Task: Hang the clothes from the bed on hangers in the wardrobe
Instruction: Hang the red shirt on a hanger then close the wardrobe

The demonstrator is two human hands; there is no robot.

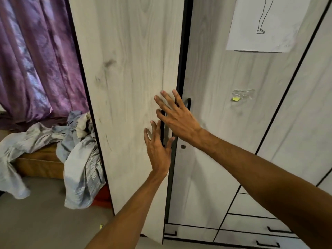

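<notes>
**Both hands spread on the wardrobe door**

The left hand (158, 146) lies open with its fingers spread against the pale wood-grain wardrobe door (129, 78), near the door's right edge. The right hand (177, 115), also open and splayed, sits just above it and reaches across the dark gap (181, 69) beside that edge. A black door handle (163, 128) runs between and beneath the two hands and is mostly covered by them. The door stands ajar, and what lies behind it cannot be seen. Far to the left of the left hand, the clothes (77, 159) lie heaped in grey and striped folds on the bed (37, 166), which shows only as a brown strip. The door cuts off the heap's right side. Above the right hand a sheet of paper (265, 29) with a line drawing is cropped by the top of the frame.
</notes>
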